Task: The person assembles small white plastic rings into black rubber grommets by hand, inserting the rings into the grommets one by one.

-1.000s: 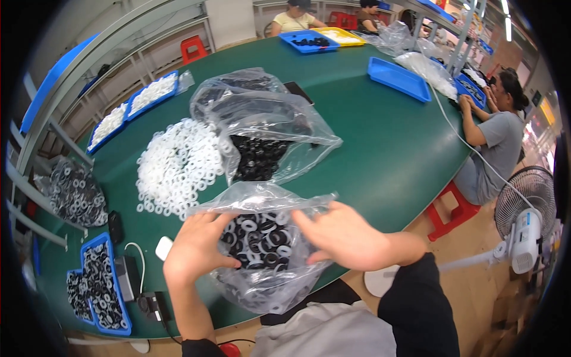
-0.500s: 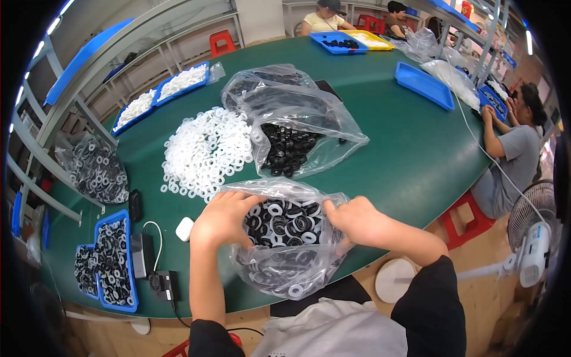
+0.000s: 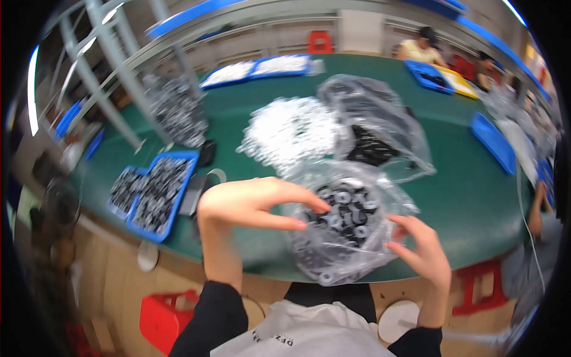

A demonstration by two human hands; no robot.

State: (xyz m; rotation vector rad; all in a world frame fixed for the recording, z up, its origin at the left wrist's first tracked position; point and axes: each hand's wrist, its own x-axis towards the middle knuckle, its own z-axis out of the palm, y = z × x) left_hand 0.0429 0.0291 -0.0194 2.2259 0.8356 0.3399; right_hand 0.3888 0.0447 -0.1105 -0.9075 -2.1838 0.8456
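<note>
A clear plastic bag (image 3: 309, 257) of mixed black and white rings (image 3: 348, 211) stands with its mouth spread at the table's near edge. My left hand (image 3: 256, 205) hovers over the bag's left rim, thumb and forefinger apart and pointing at the rings, with nothing between them. At the bag's right side is my right hand (image 3: 423, 249); its thumb and forefinger are parted and touch or nearly touch the film. Behind the bag lie a loose heap of white rings (image 3: 291, 131) and a larger clear bag (image 3: 380, 101) with black pieces (image 3: 372, 146) at its mouth.
On the left are blue trays (image 3: 172, 196) of mixed rings and another filled bag (image 3: 175, 113) by a metal frame (image 3: 116, 59). White pieces fill far blue trays (image 3: 232, 72). A blue tray (image 3: 493, 143) sits at right. Red stools (image 3: 169, 321) stand below; other people sit around the table.
The view has swung left, so the table's contents sit further right. Both hands have loosened from the bag's rim, and my left fingers now reach over its opening. The picture is blurred.
</note>
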